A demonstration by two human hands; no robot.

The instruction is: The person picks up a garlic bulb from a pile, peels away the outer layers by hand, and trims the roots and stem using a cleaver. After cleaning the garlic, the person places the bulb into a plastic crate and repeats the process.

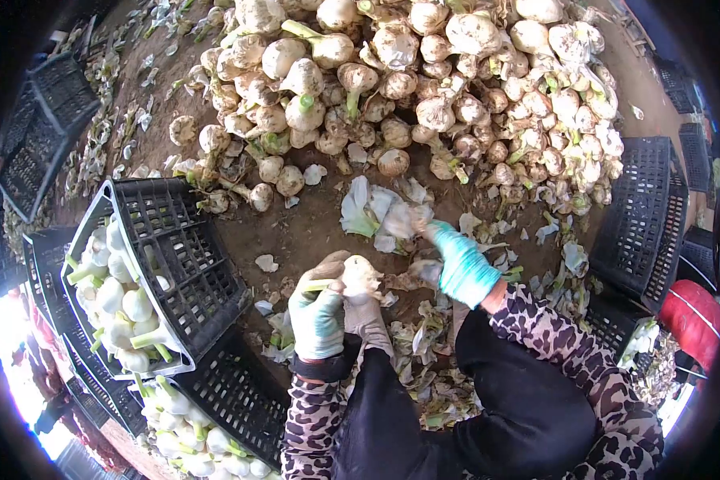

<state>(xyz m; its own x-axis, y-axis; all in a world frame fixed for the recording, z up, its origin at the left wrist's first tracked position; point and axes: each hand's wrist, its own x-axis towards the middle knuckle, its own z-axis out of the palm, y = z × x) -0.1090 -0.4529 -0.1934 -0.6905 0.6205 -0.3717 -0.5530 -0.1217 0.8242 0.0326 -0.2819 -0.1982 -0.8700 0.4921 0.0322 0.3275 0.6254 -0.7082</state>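
A farm produce work area with an earth floor (252, 232)
A big heap of soil-stained bulbs (392, 68) lies straight on the ground, far more than a household kitchen would hold, and leaf and skin scraps (368, 204) litter the dirt around it. A black slatted crate (180, 240) on the left holds white bulbs (124, 308) with green stems, and more black crates (640, 212) stand along the right side. Whether a roof covers the place cannot be told.

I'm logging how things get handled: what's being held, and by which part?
The left grip holds a garlic bulb by its stem end. The right grip is blurred, so whether it holds anything cannot be told.
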